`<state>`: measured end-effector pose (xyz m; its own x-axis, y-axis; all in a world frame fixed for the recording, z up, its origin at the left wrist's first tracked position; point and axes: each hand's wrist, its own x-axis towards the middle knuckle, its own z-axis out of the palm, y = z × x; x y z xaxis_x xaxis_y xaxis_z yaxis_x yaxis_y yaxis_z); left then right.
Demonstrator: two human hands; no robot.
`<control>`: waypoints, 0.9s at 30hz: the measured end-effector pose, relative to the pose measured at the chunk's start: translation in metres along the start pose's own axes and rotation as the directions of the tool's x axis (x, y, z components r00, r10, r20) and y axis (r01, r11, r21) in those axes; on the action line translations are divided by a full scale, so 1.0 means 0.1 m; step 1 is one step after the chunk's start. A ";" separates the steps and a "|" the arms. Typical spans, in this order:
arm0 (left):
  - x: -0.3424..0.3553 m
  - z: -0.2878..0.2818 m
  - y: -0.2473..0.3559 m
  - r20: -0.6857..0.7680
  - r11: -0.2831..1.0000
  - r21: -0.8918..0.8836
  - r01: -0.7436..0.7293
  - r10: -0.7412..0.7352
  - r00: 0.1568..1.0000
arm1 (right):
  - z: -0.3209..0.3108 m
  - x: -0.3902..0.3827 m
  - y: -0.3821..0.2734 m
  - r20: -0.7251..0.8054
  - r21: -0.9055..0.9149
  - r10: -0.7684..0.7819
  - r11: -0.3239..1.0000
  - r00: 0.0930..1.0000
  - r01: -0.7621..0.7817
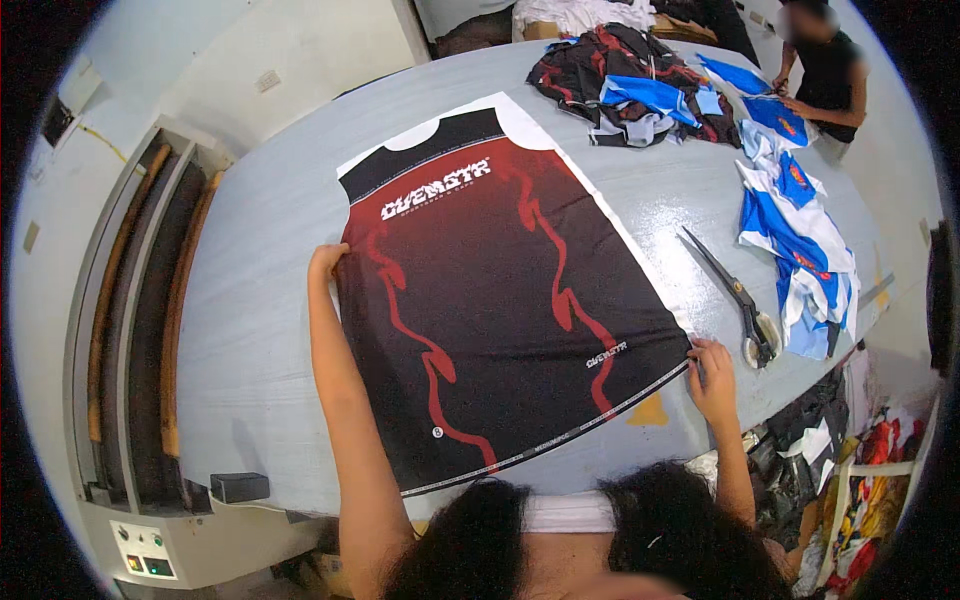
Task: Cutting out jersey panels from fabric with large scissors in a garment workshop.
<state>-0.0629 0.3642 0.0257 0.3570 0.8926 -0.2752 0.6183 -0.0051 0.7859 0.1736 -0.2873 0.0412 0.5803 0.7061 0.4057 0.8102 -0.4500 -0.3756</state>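
As jersey panel [480, 300] lies: spreading seemingly done, white layer [528, 127] left partly exposed
Left hand [328, 263]: side edge, grip unclear
Right hand [712, 378]: hem corner, grip unclear

Garment panel [480, 300]: black, dark-red band toward far end fading into black. Laid out flat on grey table [265, 300], scooped neck end far, curved hem near, far end leaning left. Two wavy red streaks run lengthwise. White lettering across far part; smaller white lettering near right corner; pale line edging hem. Faint creases near right. White layer [520, 125] showing past neckline and along right edge.
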 end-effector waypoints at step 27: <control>-0.85 0.50 -0.35 -0.532 0.929 0.360 0.090 0.125 0.838 | 0.13 -0.07 0.23 -0.086 0.108 0.042 0.994 0.995 -0.032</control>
<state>-0.0799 0.2657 -0.0064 0.0041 0.9868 0.1619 0.8583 -0.0865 0.5059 0.1869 -0.2957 0.0189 0.6184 0.6375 0.4596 0.7774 -0.4105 -0.4766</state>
